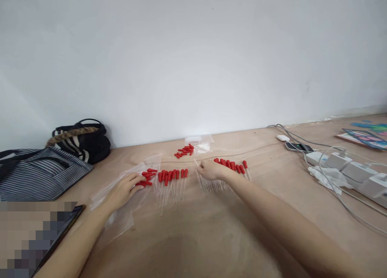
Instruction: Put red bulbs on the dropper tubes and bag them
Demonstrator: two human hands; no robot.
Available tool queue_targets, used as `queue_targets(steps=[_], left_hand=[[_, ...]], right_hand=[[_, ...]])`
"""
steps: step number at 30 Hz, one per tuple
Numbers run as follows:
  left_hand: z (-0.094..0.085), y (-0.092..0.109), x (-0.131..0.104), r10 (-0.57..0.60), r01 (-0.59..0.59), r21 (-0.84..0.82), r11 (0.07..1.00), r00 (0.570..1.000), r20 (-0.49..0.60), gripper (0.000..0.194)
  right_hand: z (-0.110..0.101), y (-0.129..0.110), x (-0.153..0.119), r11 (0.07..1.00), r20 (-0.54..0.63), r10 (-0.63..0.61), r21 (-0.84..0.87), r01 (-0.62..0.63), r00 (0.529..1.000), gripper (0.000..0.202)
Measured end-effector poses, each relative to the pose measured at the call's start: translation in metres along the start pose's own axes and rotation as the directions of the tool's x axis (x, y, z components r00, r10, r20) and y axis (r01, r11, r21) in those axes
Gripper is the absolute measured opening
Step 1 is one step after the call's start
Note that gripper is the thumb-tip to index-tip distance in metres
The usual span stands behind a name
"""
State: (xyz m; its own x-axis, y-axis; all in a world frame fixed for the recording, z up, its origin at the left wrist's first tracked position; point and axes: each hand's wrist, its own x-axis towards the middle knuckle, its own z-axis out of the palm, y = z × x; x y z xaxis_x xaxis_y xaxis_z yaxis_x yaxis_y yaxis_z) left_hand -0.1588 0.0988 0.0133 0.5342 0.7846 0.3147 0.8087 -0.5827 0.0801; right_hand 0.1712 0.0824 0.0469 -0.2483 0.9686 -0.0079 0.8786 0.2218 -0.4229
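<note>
My left hand (123, 191) reaches over clear plastic bags (121, 221), thumb and fingers closed around a red rubber dropper bulb (145, 183) in a small loose pile. My right hand (210, 170) pinches a thin clear dropper tube (196, 162), whose upper end sticks out past the fingers. Under that hand lie several bare clear tubes (211, 185), partly hidden by it. Between my hands is a row of droppers (173, 175) with red bulbs fitted on their tubes. Another row of red-capped droppers (232, 166) lies behind my right wrist, its lower parts partly covered.
Further back, more red bulbs (185, 151) lie beside a clear bag of tubes (202, 147). A striped bag (45, 173) and a black bag (87, 141) stand left, near a dark tablet-like edge (65, 229). Chargers (353, 169) and cables (326, 181) occupy the right.
</note>
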Motion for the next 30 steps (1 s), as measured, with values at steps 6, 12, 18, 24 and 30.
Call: queue_targets(steps=[6, 12, 18, 24, 30], left_hand=[[0.004, 0.000, 0.004, 0.027, -0.028, 0.026, 0.999, 1.000, 0.012, 0.027], [0.002, 0.006, 0.004, -0.008, 0.009, -0.033, 0.999, 0.999, 0.050, 0.023], [-0.002, 0.001, 0.000, -0.042, 0.048, -0.105, 0.993, 0.998, 0.055, 0.022], [-0.008, 0.059, 0.003, -0.141, 0.112, -0.273, 0.955, 0.986, -0.088, 0.019], [0.013, 0.167, 0.018, -0.213, 0.211, -0.669, 0.713, 0.974, 0.079, 0.014]], right_hand=[[0.002, 0.035, -0.036, 0.975, -0.036, -0.130, 0.178, 0.134, 0.991, 0.016], [0.017, 0.046, -0.063, 0.914, -0.165, -0.243, 0.289, 0.283, 0.956, 0.012], [0.024, 0.046, -0.078, 0.857, -0.273, -0.303, 0.340, 0.387, 0.913, 0.010], [0.036, 0.050, -0.081, 0.849, -0.440, -0.291, 0.290, 0.442, 0.849, 0.012], [0.047, 0.049, -0.095, 0.864, -0.524, -0.310, 0.194, 0.465, 0.793, 0.018]])
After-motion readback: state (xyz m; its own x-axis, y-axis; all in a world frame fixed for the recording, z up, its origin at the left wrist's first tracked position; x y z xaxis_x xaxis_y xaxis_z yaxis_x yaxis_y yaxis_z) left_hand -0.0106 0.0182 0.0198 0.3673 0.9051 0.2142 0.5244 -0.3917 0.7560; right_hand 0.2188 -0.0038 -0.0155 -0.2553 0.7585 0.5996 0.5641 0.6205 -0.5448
